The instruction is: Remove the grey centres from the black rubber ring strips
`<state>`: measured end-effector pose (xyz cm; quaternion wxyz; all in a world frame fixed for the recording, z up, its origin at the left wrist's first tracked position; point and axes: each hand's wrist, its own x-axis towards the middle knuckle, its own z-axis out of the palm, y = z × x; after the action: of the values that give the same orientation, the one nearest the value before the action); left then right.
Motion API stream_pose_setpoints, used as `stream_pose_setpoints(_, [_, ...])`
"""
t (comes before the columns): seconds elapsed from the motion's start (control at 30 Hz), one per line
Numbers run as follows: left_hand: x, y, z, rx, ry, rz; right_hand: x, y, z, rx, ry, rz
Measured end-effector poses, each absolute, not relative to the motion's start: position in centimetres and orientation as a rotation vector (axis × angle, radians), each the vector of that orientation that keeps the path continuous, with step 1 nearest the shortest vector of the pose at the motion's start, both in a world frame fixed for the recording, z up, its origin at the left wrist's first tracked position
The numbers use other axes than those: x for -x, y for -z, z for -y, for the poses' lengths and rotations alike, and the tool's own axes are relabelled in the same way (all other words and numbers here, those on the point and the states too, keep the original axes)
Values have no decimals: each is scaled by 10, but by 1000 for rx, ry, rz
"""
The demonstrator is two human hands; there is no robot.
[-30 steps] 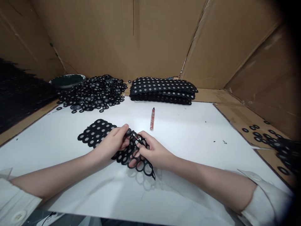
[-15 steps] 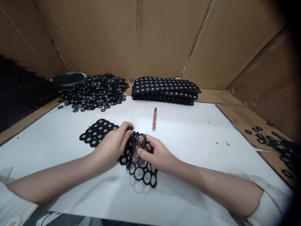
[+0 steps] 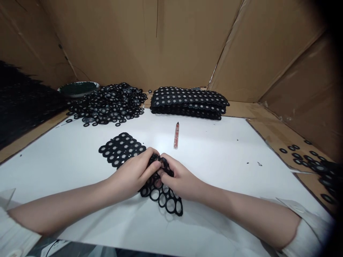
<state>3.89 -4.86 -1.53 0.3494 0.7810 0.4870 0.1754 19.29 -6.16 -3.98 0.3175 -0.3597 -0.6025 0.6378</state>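
Observation:
A black sheet of joined rings [image 3: 122, 148] lies on a white work surface [image 3: 214, 157]; its left half still carries grey discs, its right half shows empty holes. My left hand [image 3: 135, 175] and my right hand [image 3: 178, 178] meet over the sheet's middle, both pinching it with fingertips close together. The empty-ring portion [image 3: 167, 201] hangs out below my right hand, resting on the surface.
A red pen [image 3: 176, 135] lies just behind my hands. Farther back sit a heap of loose black rings [image 3: 107, 105], a stack of full sheets [image 3: 189, 101] and a green dish [image 3: 79, 88]. Loose rings [image 3: 308, 159] are scattered at the right. Cardboard walls enclose the surface.
Both hands drew closer together and lowered the sheet toward the surface. The sheet's filled half slid slightly right, and the empty-ring part now lies flatter.

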Motion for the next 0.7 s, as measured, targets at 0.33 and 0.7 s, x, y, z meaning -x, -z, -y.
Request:
stream_pose_setpoints(0.33, [-16, 2, 22, -1831, -919, -1742, -194, 44, 60, 1128, -1689, 1519])
stream_pose_setpoints(0.7, [-34, 20, 60, -2229, -379, -1416, -189, 40, 61, 1017, -1683, 1287])
